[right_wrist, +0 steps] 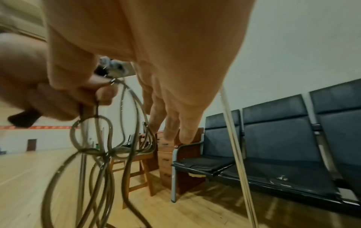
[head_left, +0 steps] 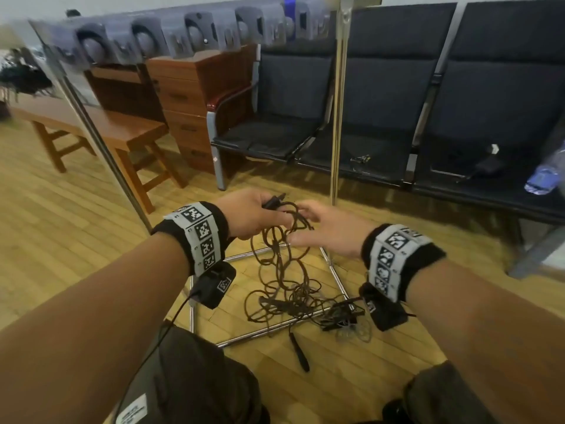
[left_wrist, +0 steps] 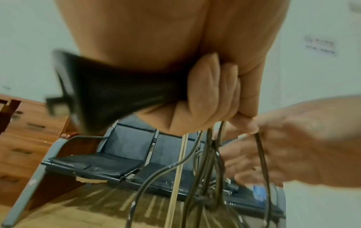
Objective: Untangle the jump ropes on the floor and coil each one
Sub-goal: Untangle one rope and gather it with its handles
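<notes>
Dark brown jump ropes (head_left: 284, 270) hang in a tangle from my left hand (head_left: 253, 215) down to a knotted pile (head_left: 293, 301) on the wooden floor. That hand grips a black handle (head_left: 273, 202) together with several rope loops (left_wrist: 210, 162). My right hand (head_left: 327, 231) is beside it with straight fingers (right_wrist: 171, 131). Its thumb is by the hanging strands (right_wrist: 101, 154), and I cannot tell whether it pinches one. Another black handle (head_left: 299, 351) lies loose on the floor, and more handles (head_left: 339, 313) sit in the pile.
A chrome tube frame (head_left: 266, 330) lies on the floor under the pile, and its upright pole (head_left: 337, 117) rises just behind my hands. A row of black chairs (head_left: 382, 139) stands behind, with a water bottle (head_left: 544, 175) on it. At the left are a wooden bench (head_left: 122, 133) and drawers (head_left: 189, 111).
</notes>
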### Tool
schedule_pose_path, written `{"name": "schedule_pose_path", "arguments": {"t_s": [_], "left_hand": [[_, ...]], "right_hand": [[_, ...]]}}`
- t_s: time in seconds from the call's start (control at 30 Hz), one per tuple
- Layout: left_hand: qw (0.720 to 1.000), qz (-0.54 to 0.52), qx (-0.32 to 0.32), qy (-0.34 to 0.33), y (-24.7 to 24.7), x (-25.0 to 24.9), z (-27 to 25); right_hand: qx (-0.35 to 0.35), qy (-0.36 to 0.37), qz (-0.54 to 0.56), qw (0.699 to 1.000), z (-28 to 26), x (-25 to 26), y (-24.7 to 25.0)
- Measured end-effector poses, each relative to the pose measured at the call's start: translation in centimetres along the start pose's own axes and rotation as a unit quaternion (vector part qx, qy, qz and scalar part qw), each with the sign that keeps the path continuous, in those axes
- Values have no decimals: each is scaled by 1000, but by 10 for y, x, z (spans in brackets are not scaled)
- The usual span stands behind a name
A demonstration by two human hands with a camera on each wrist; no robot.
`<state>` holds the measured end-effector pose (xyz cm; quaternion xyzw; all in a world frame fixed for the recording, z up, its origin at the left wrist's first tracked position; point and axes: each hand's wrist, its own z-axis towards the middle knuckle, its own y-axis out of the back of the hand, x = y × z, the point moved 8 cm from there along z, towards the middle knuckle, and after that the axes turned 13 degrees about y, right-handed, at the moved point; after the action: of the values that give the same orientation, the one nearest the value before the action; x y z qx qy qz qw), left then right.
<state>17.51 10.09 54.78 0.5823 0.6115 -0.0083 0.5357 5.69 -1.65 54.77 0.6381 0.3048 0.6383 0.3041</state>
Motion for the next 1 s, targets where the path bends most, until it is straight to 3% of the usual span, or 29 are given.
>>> {"name": "schedule_pose_path", "arguments": {"t_s": [0.1, 0.17, 0.33, 0.5, 0.57, 0.73, 0.77, 0.8, 0.83, 0.9, 0.93, 1.0], "left_hand": [[997, -78, 23, -8, 5, 1, -5], [996, -85, 16, 1, 11, 8, -8], [989, -86, -97, 71, 41, 38, -7], [958, -209, -141, 141, 56, 65, -1], [949, -241, -144, 145, 58, 67, -1], [931, -304, -169, 111, 70, 58, -6], [931, -315, -160, 95, 70, 53, -8], [936, -308, -154, 70, 70, 46, -10], [947, -283, -147, 38, 69, 36, -14], [971, -209, -113, -26, 60, 9, -23], [980, -170, -87, -52, 53, -5, -28], [990, -96, -49, -88, 36, -29, -35]], "right_hand": [[-46, -8, -40, 998, 9, 8, -10], [-81, -33, 22, 996, 8, 2, -9], [-161, -60, 113, 979, -7, -18, 19], [-232, -114, 100, 961, -31, -55, 60], [-268, -170, 148, 937, -43, -82, 69], [-339, -337, 244, 844, -79, -142, 71], [-319, -360, 212, 851, -84, -148, 71], [-259, -367, 140, 882, -85, -149, 70], [-175, -364, 49, 913, -83, -146, 66], [-15, -313, -99, 945, -70, -127, 49], [26, -275, -108, 955, -62, -113, 38], [39, -185, -31, 982, -41, -77, 18]]}}
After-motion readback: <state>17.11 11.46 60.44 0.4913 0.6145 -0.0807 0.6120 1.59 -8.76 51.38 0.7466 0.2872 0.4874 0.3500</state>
